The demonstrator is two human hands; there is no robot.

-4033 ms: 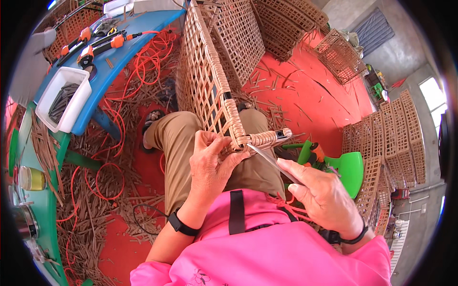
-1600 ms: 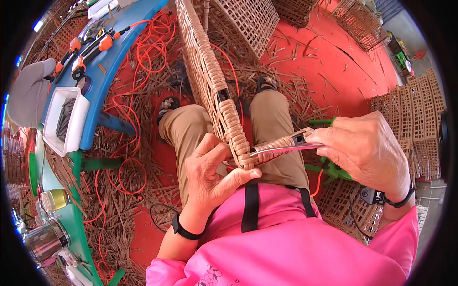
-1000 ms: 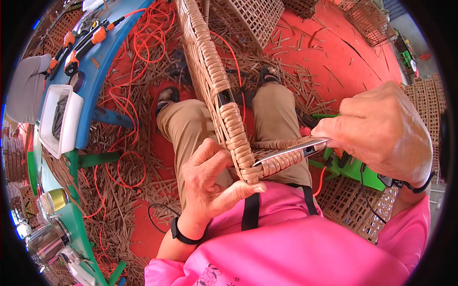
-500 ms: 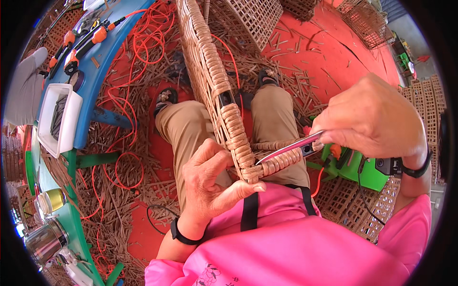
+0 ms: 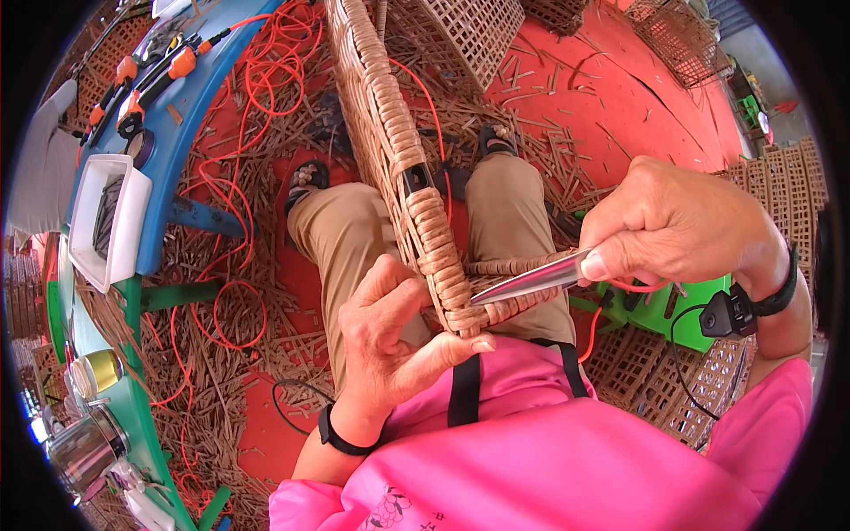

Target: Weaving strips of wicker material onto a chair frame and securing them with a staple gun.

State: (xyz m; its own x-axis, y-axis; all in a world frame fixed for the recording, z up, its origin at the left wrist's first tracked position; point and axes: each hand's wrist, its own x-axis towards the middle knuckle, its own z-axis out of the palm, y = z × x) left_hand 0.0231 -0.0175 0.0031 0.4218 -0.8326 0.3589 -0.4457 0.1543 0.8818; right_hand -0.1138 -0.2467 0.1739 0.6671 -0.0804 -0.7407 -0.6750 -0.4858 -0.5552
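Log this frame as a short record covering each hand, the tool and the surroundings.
Left hand: grips a corner of the woven wicker piece
Right hand: holds the pointed metal tool
Tool tip: at the same corner
Person's left: blue table, white tray with dark strips
Floor: red, littered with brown strips

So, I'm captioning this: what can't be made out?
In the head view:
Grip end of the metal blade: hidden by the right hand.
Left hand, fingertips except the thumb's: hidden by hand and woven frame.
Woven frame's far end: cut off by the top edge.
Dark pieces in the white tray: too small to identify.
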